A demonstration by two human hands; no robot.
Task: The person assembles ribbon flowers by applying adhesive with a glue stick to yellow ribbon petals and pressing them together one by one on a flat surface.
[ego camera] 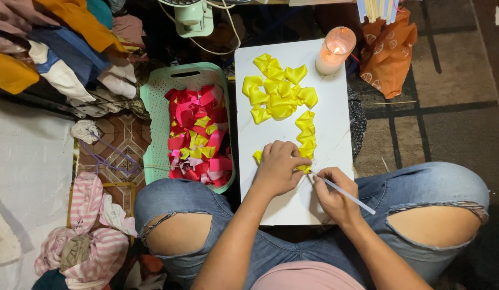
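Note:
My left hand [278,168] presses down on the lower end of a chain of folded yellow ribbon petals [306,137] lying on a white board [327,123]. My right hand [333,192] grips a thin white stick [350,196] whose tip meets the petal under my left fingers. One more yellow petal [257,156] peeks out at the left of my left hand. A loose heap of yellow petals [276,88] lies higher on the board.
A lit candle in a glass [335,49] stands at the board's top right. A mint green basket [153,115] with red, pink and yellow ribbon pieces [198,134] sits left of the board. Clothes piles lie far left, an orange bag [388,45] upper right. My knees in torn jeans frame the board.

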